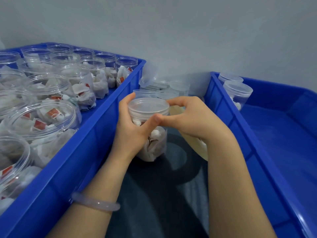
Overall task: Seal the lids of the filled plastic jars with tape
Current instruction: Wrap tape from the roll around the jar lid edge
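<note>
The left crate (pixel 68 169) by your forearm holds open jars (pixel 49 86) of tea bags (pixel 53 112); the right crate (pixel 283 152), two lidded jars (pixel 237 93). Between them your left hand (pixel 130 129) grips the filled jar (pixel 154 145); your right hand (pixel 193 117) fingers (pixel 176 101) pinch its lid (pixel 148 104).

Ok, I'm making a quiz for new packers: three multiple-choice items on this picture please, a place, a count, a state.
1. Where do the loose lids lie? A on a shelf B between the left crate and the right crate C in a drawer
2. How many lidded jars show in the right crate? A two B six C none
3. The held jar is: A empty B lidded and filled C lying on its side
Key: 1 B, they sit in the gap beyond the held jar. 2 A, two stand in its far corner. 3 B, the lid caps it and white packets show through its wall.
</note>
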Available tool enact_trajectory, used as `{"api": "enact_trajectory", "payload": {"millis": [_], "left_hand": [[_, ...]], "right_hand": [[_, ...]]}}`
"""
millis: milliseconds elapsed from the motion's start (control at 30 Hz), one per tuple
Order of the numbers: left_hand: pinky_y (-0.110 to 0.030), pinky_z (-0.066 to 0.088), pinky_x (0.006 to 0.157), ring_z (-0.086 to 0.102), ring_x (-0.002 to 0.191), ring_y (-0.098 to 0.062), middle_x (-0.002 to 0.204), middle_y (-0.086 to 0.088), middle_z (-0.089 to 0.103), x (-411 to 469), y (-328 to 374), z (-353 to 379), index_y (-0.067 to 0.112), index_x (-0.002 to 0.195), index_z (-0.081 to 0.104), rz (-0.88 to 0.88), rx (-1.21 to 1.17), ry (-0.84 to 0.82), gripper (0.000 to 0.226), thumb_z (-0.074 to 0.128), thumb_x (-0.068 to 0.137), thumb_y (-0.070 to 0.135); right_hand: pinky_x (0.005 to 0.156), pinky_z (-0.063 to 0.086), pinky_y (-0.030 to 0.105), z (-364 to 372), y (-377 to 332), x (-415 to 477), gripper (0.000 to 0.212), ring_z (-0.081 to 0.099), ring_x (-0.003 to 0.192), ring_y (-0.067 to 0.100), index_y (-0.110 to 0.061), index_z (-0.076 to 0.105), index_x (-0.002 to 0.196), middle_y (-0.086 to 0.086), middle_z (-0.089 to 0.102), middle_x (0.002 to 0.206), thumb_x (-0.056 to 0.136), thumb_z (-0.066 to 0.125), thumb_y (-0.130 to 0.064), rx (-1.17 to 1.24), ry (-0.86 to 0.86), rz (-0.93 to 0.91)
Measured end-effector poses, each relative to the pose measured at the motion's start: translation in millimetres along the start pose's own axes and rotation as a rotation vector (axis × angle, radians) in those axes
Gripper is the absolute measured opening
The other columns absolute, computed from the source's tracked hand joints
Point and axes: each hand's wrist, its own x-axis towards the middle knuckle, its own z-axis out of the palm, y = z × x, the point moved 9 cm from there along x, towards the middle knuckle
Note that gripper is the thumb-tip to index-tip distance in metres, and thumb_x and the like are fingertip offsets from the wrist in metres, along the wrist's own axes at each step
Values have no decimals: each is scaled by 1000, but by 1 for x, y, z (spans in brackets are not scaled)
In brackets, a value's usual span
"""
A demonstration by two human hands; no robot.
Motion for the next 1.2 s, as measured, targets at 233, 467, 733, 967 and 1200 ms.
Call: {"api": "enact_trajectory", "payload": {"millis": [233, 467, 733, 967, 1200], "left_hand": [[-9, 44, 89, 50, 119, -3, 124, 23, 43, -2, 0, 1, 38, 126, 33, 59, 15, -10, 104, 74, 38, 72], [-19, 49, 87, 58, 110, -7, 120, 10, 55, -2, -2, 2, 32, 120, 41, 56, -21, -12, 83, 74, 49, 57], [-14, 47, 84, 57, 109, -4, 117, 13, 55, 2, -4, -2, 38, 111, 45, 43, -57, -25, 73, 74, 47, 56], [-13, 49, 77, 61, 102, -2, 112, 12, 58, 5, -4, -9, 33, 111, 49, 12, -131, -28, 73, 75, 45, 51], [-17, 50, 80, 63, 104, -10, 117, 1, 61, 1, -3, 5, 23, 119, 51, -56, -240, -167, 84, 78, 43, 46]], "right_hand": [[87, 33, 11, 10, 7, -7, 82, 42, 112, -12, -47, 45, 133, -40, 46, 117, 62, 85, -30, -49, -233, -10], [54, 53, 20, 12, 19, -9, 65, 70, 71, 9, -49, 51, 124, -26, 57, 108, 73, 79, -20, 168, -227, 91], [50, 47, 13, -8, 9, -15, 65, 66, 62, 1, -50, 63, 107, -22, 68, 91, 43, 77, -54, 55, -139, 56], [50, 49, 16, -7, 5, -15, 64, 67, 62, 2, -38, 61, 119, -20, 67, 68, 57, 72, -54, -11, -131, 60], [50, 49, 16, -10, 7, -16, 73, 66, 64, 3, -42, 65, 105, -16, 66, 91, 36, 68, -65, 22, -97, 76]]}}
